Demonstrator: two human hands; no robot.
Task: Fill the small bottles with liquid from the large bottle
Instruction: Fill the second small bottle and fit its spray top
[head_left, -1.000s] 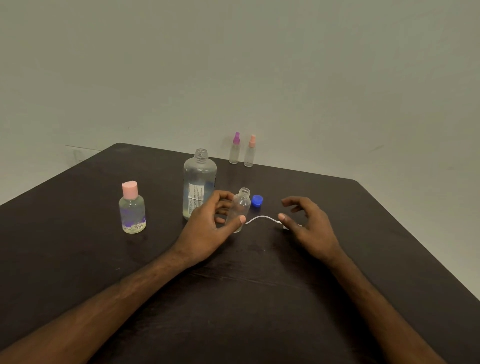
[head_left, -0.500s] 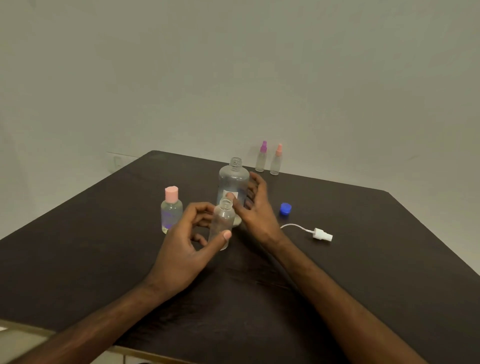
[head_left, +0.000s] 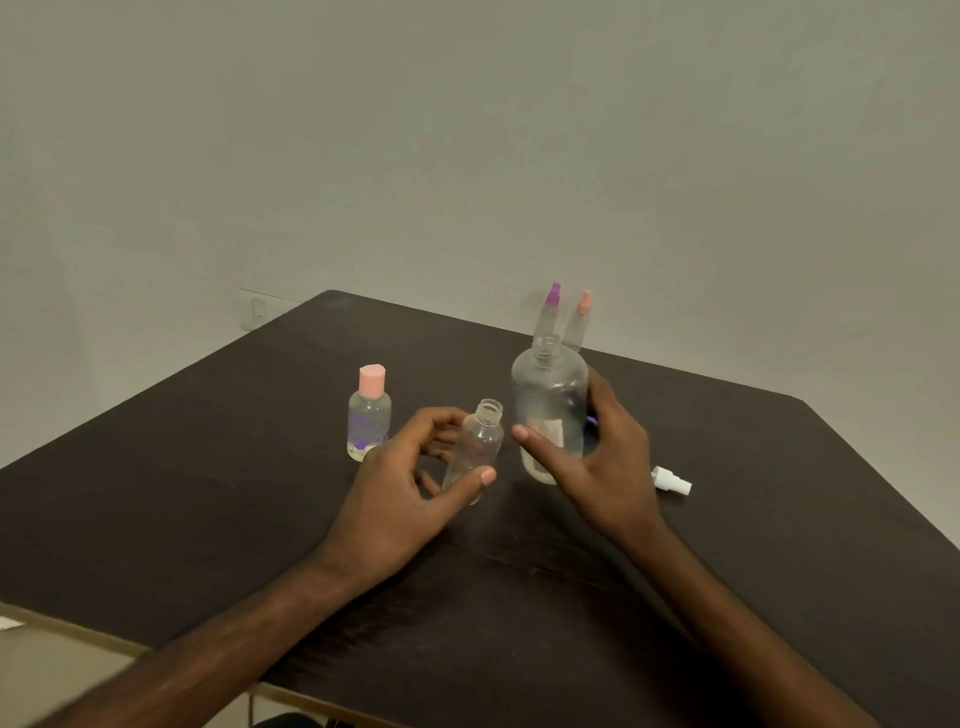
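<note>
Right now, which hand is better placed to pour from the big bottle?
Right. The right hand grips the uncapped large bottle, while the left hand holds the small open bottle beside it.

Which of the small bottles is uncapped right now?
The clear small bottle gripped by the left hand; its threaded neck is bare. The pink-capped bottle, purple-topped sprayer and peach-topped sprayer all wear tops.

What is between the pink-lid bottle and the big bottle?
The small open bottle, gripped by the left hand, seen in the head view.
</note>
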